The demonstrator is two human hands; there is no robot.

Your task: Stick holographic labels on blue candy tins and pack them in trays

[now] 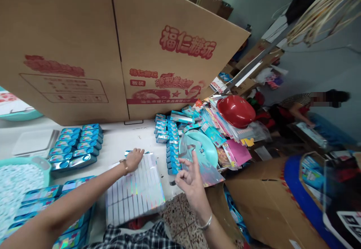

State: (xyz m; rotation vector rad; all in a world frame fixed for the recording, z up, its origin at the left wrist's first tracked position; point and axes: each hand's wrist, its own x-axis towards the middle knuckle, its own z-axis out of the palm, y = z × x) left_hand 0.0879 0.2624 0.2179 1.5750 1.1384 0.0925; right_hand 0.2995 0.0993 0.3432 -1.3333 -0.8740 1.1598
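My left hand (pixel 133 159) rests knuckles-up on the far end of a stack of shiny holographic bags (pixel 135 190) lying on the white table, its fingers curled down onto the top bag. My right hand (pixel 190 179) is raised beside the stack and pinches one clear holographic bag (pixel 201 159) between thumb and fingers. Rows of blue packets (pixel 76 144) lie to the left of my left hand, and another column of blue packets (pixel 172 144) stands just beyond my right hand.
A big flattened cardboard box (pixel 118 50) stands upright behind the table. A red bowl (pixel 236 110) and a turquoise plate (pixel 207 145) sit on a heap of printed cards. A turquoise basin of white pieces (pixel 17 185) is at left. Another person (pixel 299 108) bends over at right.
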